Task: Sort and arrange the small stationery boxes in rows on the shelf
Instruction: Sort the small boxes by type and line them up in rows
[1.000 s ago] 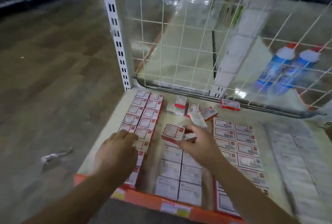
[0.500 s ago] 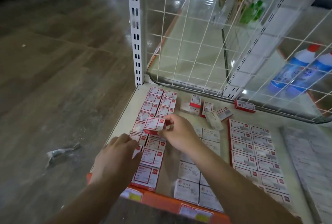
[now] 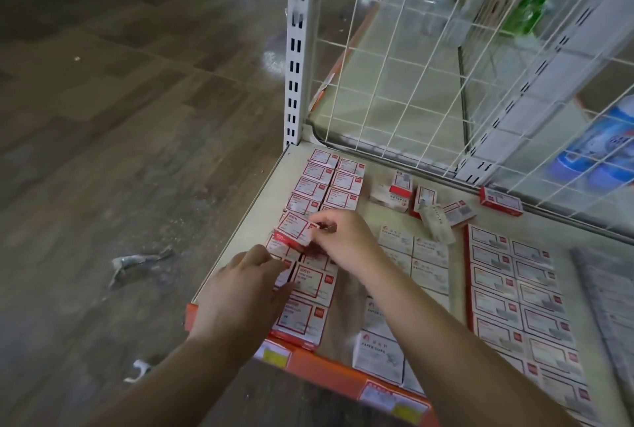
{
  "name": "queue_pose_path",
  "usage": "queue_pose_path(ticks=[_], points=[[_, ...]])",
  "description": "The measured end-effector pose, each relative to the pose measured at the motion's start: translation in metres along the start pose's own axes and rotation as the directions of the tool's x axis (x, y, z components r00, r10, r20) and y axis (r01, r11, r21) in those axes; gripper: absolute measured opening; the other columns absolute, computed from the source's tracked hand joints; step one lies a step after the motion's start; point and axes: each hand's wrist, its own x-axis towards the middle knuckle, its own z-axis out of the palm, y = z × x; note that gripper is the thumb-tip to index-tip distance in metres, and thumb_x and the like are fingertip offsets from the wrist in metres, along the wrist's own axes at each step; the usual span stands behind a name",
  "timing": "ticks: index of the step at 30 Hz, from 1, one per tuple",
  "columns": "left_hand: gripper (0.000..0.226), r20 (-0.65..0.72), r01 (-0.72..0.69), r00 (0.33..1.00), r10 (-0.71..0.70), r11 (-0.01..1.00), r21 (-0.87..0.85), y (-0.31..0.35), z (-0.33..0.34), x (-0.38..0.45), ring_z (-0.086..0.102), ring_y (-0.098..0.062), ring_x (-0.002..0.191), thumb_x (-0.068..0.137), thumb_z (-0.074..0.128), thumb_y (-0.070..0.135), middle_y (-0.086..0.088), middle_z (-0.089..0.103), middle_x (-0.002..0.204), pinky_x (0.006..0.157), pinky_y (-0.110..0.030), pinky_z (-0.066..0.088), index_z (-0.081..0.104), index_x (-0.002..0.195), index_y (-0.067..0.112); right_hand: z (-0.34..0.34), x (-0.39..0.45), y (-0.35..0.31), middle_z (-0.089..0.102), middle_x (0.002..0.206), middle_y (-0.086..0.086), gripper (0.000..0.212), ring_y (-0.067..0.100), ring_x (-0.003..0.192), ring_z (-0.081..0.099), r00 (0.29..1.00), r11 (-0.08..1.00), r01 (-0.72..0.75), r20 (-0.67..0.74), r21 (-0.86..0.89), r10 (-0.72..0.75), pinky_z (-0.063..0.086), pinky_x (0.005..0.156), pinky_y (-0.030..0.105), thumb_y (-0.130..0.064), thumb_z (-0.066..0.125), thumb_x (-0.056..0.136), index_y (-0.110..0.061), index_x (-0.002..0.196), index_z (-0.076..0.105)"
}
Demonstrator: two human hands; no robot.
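Observation:
Small red-and-white stationery boxes lie in two rows [image 3: 338,183] along the left side of the cream shelf [image 3: 260,207]. My right hand [image 3: 346,241] pinches one red-and-white box [image 3: 295,229], tilted just above the left row. My left hand [image 3: 240,293] lies over the near part of that row, fingertips on the boxes. White paper-clip boxes [image 3: 427,257] fill the middle rows. More red-edged boxes [image 3: 514,286] are lined up on the right. A few loose boxes [image 3: 425,203] lie jumbled near the back.
A white wire grid [image 3: 411,77] and a slotted upright [image 3: 296,49] close off the back of the shelf. An orange price strip [image 3: 326,375] runs along the front edge. One single box [image 3: 501,202] sits against the grid. Blue bottles [image 3: 597,149] show behind it. Litter [image 3: 137,263] lies on the floor.
My right hand carried a red-and-white box from the middle of the shelf leftward to the left row. My left hand crept forward along that row. The view swung left.

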Motion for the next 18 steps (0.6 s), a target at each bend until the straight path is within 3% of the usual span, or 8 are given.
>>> queue_pose_path(ticks=[7, 12, 18], points=[[0.040, 0.007, -0.008, 1.000, 0.008, 1.000, 0.030, -0.002, 0.000, -0.001, 0.038, -0.001, 0.123, 0.095, 0.039, 0.044, 0.021, 0.034, 0.140, 0.088, -0.016, 0.041, 0.038, 0.135, 0.041, 0.014, 0.003, -0.002, 0.062, 0.121, -0.001, 0.033, 0.011, 0.107, 0.058, 0.997, 1.000, 0.004, 0.072, 0.003, -0.004, 0.049, 0.093, 0.029, -0.016, 0.062, 0.087, -0.018, 0.120, 0.062], [0.041, 0.030, -0.002, 1.000, 0.001, 0.999, 0.040, -0.001, 0.001, 0.000, 0.035, -0.002, 0.126, 0.096, 0.037, 0.043, 0.020, 0.032, 0.143, 0.091, -0.017, 0.041, 0.037, 0.137, 0.039, 0.012, 0.003, -0.005, 0.062, 0.121, -0.002, 0.034, 0.011, 0.107, 0.057, 0.992, 0.999, 0.031, 0.125, -0.037, -0.026, 0.048, 0.089, 0.024, -0.014, 0.062, 0.087, -0.019, 0.120, 0.062], [0.050, 0.052, 0.012, 0.999, -0.016, 0.997, 0.070, -0.003, 0.001, 0.001, 0.025, -0.007, 0.135, 0.095, 0.037, 0.044, 0.015, 0.022, 0.150, 0.103, -0.023, 0.034, 0.025, 0.143, 0.035, 0.010, 0.006, -0.009, 0.060, 0.123, -0.002, 0.031, 0.014, 0.112, 0.055, 0.988, 0.992, 0.049, 0.150, -0.117, -0.031, 0.047, 0.096, 0.036, -0.015, 0.060, 0.089, -0.021, 0.119, 0.061]])
